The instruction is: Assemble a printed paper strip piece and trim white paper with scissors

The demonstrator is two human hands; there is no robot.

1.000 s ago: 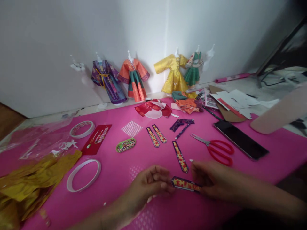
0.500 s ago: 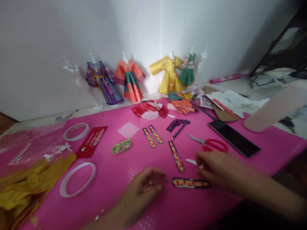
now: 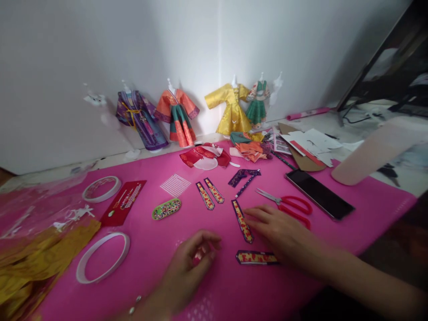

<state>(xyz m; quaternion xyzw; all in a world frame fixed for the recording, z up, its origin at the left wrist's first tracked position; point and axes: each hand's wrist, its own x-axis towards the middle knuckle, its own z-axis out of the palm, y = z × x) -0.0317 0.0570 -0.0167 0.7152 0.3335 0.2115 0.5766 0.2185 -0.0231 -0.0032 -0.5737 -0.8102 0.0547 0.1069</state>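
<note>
**Two bare hands among paper strips on a pink mat**

The right hand [image 3: 281, 234] lies flat and spread on the pink mat [image 3: 368, 209], fingers loose and gripping nothing. Its fingertips reach the upper half of an upright patterned strip [image 3: 242, 221], touching or just beside it; which of the two I cannot tell. A second patterned strip [image 3: 256, 257] lies crosswise just under the same hand, its right end hidden beneath the palm.

The left hand [image 3: 192, 267] rests near the mat's front edge with its fingers curled inward, loosely closed; whether anything sits inside them cannot be seen. It stays well clear of both strips.

The red scissors [image 3: 290, 205] lie just beyond the right hand, blades pointing left. A dark phone [image 3: 319, 194] lies to their right. Further back are a pair of short strips [image 3: 209, 195], a purple strip piece [image 3: 243, 177] and a beaded oval [image 3: 166, 208]. Two tape rings [image 3: 100, 257] lie on the left beside gold foil [image 3: 40, 254]. Four paper dresses [image 3: 177, 116] stand along the white wall.
</note>
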